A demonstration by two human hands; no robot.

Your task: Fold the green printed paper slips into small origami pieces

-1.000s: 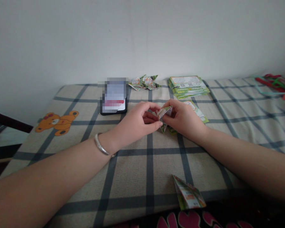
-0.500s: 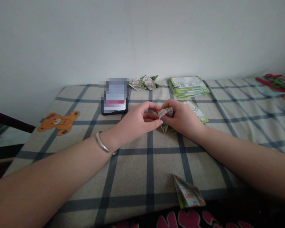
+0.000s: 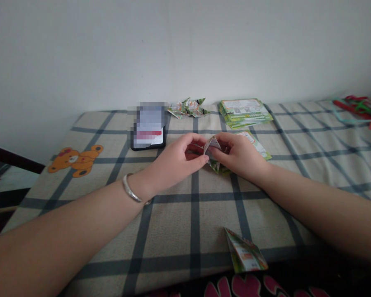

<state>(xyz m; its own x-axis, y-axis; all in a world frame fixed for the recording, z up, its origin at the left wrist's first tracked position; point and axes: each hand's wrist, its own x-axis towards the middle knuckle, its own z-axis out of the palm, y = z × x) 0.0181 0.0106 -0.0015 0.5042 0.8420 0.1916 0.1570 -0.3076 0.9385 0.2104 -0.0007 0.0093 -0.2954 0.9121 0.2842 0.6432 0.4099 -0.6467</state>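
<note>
Between my hands is a small folded paper piece [image 3: 212,144], printed in green, white and grey, with a pointed top. My left hand [image 3: 185,154], below a silver bracelet, pinches its left side between thumb and fingers. From the other side my right hand [image 3: 235,152] grips it, the thumb lying over its front face. Partly hidden by the right hand, a flat printed paper sheet [image 3: 256,145] lies on the cloth just behind. Closer to me, a folded paper triangle [image 3: 245,251] rests at the table's front edge.
A phone [image 3: 150,126] lies at the back left of the checked tablecloth [image 3: 170,231]. Beside it are folded paper pieces [image 3: 188,108], then a stack of printed sheets [image 3: 245,112]. Red and green strips [image 3: 358,109] lie far right. A bear figure [image 3: 76,161] is at left.
The folded paper between my hands has turned, its point now facing up rather than right. My right thumb has shifted on its front. Both hands stay in nearly the same place.
</note>
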